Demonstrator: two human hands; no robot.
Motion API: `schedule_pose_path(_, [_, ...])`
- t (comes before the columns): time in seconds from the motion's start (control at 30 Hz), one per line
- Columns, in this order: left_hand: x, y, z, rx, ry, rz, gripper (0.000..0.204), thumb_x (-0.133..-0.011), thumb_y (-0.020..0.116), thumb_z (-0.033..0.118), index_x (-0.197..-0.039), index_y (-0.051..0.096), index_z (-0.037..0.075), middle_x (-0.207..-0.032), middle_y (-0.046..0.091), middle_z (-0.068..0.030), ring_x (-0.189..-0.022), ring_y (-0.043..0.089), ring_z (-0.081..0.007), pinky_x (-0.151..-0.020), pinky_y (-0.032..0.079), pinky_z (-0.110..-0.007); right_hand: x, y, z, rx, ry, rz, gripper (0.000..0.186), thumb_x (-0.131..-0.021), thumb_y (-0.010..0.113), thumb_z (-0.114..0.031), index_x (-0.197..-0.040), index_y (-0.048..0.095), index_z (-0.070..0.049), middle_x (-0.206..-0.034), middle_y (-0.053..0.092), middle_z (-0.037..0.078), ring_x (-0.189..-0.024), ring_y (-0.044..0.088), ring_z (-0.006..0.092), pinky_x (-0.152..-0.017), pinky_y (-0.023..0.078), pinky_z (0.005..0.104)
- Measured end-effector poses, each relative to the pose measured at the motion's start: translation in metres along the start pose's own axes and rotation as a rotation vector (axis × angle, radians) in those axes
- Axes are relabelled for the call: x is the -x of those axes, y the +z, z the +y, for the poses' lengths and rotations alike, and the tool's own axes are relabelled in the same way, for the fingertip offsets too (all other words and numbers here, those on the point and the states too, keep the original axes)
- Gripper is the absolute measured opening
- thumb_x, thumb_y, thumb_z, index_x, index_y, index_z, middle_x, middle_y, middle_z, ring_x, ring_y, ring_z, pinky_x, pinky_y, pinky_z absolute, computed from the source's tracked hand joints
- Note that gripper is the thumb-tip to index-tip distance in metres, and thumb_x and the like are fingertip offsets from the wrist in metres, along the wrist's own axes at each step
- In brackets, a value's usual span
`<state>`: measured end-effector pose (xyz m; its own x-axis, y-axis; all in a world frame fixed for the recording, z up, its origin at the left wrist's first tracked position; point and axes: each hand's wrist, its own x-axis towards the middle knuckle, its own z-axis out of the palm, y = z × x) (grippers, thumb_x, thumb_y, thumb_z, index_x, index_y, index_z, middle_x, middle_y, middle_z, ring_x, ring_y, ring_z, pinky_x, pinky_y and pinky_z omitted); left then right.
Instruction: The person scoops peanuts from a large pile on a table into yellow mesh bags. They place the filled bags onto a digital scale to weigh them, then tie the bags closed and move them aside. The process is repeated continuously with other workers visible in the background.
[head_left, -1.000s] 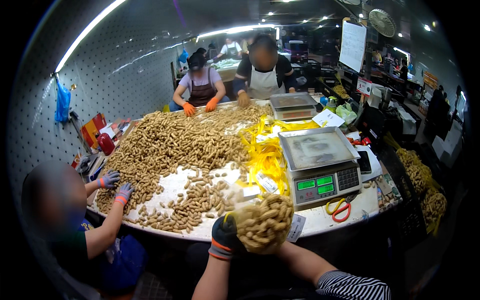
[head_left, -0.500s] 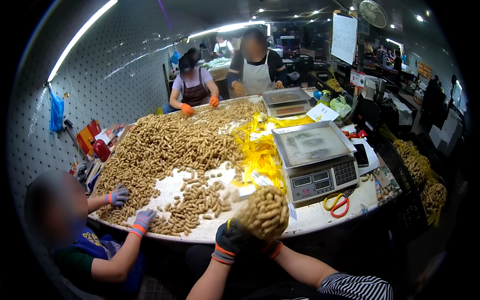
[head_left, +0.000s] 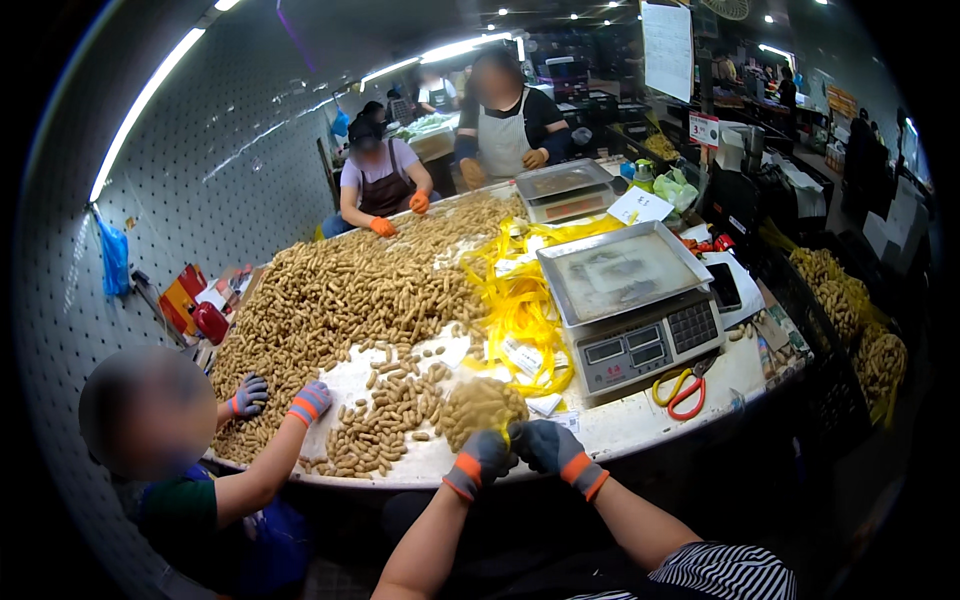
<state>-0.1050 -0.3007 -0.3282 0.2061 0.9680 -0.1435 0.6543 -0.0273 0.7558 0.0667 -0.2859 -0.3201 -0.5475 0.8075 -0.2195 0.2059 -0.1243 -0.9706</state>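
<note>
In the head view, the landmark is the grey electronic scale with a square metal pan (head_left: pixel 630 300). The rounded, see-through mesh bag of tan peanuts (head_left: pixel 482 410) is to the scale's near left, over the white tabletop (head_left: pixel 640 428); whether it touches the surface I cannot tell. A second ago it was raised upright closer to the scale; now it is lower, farther left, and tipped away from the person.

The left hand, in a dark grey glove with an orange cuff (head_left: pixel 482 458), is clenched around the bag's gathered yellow neck. The right hand, in a matching glove (head_left: pixel 555 450), is curled just beside it, nearer the scale; whether it grips the netting is hidden. Both hands now meet at the neck, so the work appears to have passed from supporting the bag's body to handling its closed end.

The tangle of bright yellow netting strips (head_left: pixel 520 325) is just left of the scale, and the red-and-yellow-handled scissors (head_left: pixel 685 392) are at its near right corner. The scale's displays, lit green a second ago, look dark.
</note>
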Motion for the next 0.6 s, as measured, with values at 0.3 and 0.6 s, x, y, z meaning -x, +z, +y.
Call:
schedule_pose_path(0.3, [0.009,0.025,0.004,0.325,-0.105,0.133,0.016,-0.072,0.059,0.017,-0.079,0.062,0.003,-0.067,0.059,-0.0145,-0.055,0.057,-0.0297,-0.049,0.044,-0.039,0.044,-0.036,-0.013,-0.011,0.038,0.044,0.046,-0.082,0.062,-0.033,-0.118,0.052,-0.007,-0.075,0.063,0.004,-0.066,0.056,0.0099,-0.065,0.047,0.0239])
schedule_pose_path(0.6, [0.023,0.058,-0.011,-0.08,-0.055,0.318,0.021,-0.078,0.059,0.022,-0.087,0.058,0.003,-0.082,0.061,-0.0187,-0.075,0.059,-0.0331,-0.067,0.046,-0.039,0.009,0.008,0.021,0.412,-0.216,0.274,0.045,-0.075,0.063,-0.027,-0.112,0.048,-0.008,-0.085,0.061,0.016,-0.077,0.06,0.0296,-0.069,0.046,0.0367])
